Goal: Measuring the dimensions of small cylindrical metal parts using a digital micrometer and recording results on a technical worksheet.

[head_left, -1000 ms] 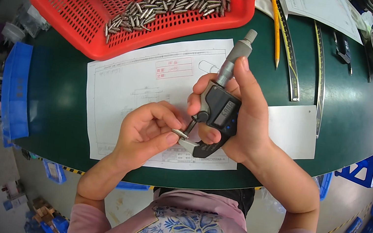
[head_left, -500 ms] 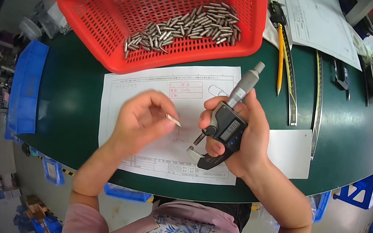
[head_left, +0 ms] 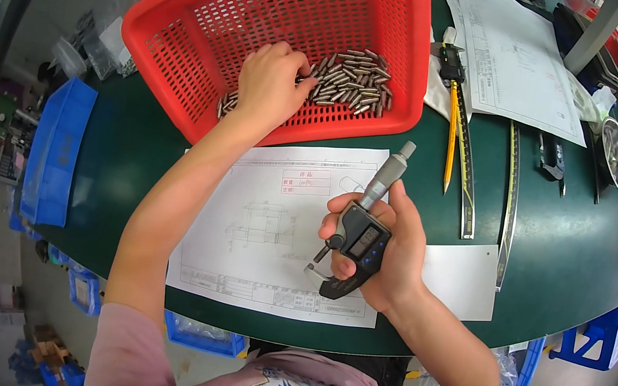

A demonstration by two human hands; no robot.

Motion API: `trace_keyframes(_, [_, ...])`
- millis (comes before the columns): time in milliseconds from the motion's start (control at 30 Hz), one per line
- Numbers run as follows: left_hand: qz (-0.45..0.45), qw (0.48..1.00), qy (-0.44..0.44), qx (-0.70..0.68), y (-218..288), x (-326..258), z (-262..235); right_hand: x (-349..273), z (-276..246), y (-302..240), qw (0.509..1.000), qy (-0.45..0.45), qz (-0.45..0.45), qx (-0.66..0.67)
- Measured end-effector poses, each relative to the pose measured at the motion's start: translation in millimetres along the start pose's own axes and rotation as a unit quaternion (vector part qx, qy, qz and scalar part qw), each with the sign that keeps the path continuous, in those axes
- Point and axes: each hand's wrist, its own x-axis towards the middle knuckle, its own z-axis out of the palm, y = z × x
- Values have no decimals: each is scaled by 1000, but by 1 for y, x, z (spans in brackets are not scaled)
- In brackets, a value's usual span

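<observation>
My right hand (head_left: 396,254) is wrapped round a digital micrometer (head_left: 361,239), its grey thimble pointing up and away. Between the micrometer's anvil and spindle there is a gap with nothing in it. Over at the red basket (head_left: 179,87), my left hand (head_left: 272,86) reaches in, fingers curled and thumb drawn toward them beside small metal pins (head_left: 353,81). Whether a pin is between those fingertips is hidden. The pins lie heaped along the basket's near side, some covered by the hand. Beneath both arms a printed drawing sheet (head_left: 231,262) rests on the green table.
To the right lie a yellow pencil (head_left: 450,143), a caliper (head_left: 452,63), a steel rule (head_left: 509,195) and more paper sheets (head_left: 515,56). A metal bowl (head_left: 617,155) stands at the far right. A blue bin (head_left: 58,153) sits at the table's left edge.
My left hand has gone from above the drawing, where it pinched a pin, forward into the red basket. The micrometer stays in my right hand. The whole view has shifted slightly.
</observation>
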Motion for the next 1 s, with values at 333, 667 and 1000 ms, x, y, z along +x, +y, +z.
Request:
trace_keyframes(333, [-77,995,-28,-49,0,3,-6,1,1,4,999,-17,-23,-18])
trace_keyframes(667, [-290,560,-246,-736,48,-95,-69,-1,-3,2,999,-16,-48,13])
trace_keyframes(1000, [-284,529,-194,-776,66,-151,-67,1,-3,3,994,-59,-71,57])
